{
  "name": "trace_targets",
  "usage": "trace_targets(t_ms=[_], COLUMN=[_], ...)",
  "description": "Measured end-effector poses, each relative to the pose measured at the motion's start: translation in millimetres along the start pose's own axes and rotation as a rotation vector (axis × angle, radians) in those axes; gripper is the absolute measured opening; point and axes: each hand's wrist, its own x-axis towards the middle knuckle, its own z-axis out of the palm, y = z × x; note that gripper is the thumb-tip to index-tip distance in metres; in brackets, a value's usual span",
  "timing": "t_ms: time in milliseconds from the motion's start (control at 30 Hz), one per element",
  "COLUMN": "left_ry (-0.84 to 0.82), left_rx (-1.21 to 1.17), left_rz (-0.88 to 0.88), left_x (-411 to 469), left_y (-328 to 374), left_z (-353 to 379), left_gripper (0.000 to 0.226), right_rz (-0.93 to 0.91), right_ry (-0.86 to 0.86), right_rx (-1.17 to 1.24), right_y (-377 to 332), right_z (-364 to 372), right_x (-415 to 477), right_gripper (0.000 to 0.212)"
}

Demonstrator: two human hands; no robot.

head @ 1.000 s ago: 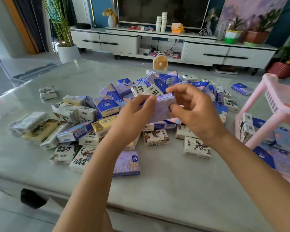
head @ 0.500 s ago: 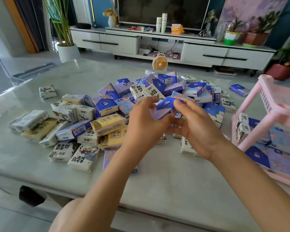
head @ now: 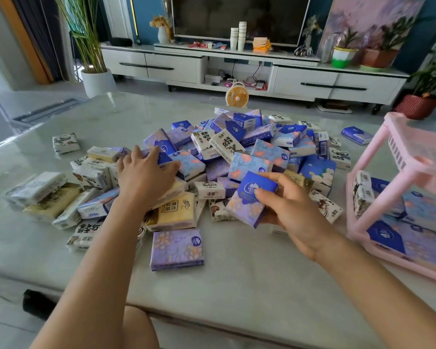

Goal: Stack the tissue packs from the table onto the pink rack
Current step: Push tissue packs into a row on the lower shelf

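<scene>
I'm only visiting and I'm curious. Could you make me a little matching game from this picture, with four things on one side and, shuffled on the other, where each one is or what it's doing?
Column one
1. left hand
2. right hand
3. orange fan
4. pink rack

Column two
A. stands beyond the far edge of the table, in front of the TV cabinet
B. holds a purple tissue pack
C. stands at the table's right side
D. rests on the pile of packs

Pairs: 1-D, 2-B, 3-A, 4-C
</scene>
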Motion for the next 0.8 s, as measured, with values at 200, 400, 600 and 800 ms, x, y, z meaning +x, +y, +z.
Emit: trace_targets(t_ms=[200,400,600,800], left_ry=[0.098,0.341,0.136,-0.291], left_rx=[-0.039,-0.304,-0.515,0.104], left_rz=[-0.027,-0.087,0.225,0.316], left_x=[5,-9,-92,-177], left_y=[10,4,75,127], left_z=[0,-10,-19,31], left_gripper=[0.059,0.078,0.090,0.063], right_rz=[0.016,0.041,0.106,-0.023], right_ry=[-0.007,-0.058,-0.038,-0.012], right_rx=[0.000,0.034,-0.027,-0.474], right_y=[8,7,9,24], right_z=[-10,-36,-76,-120], right_x=[-15,-39,-68,-91], right_gripper=[0.025,0.019,0.016,0.006])
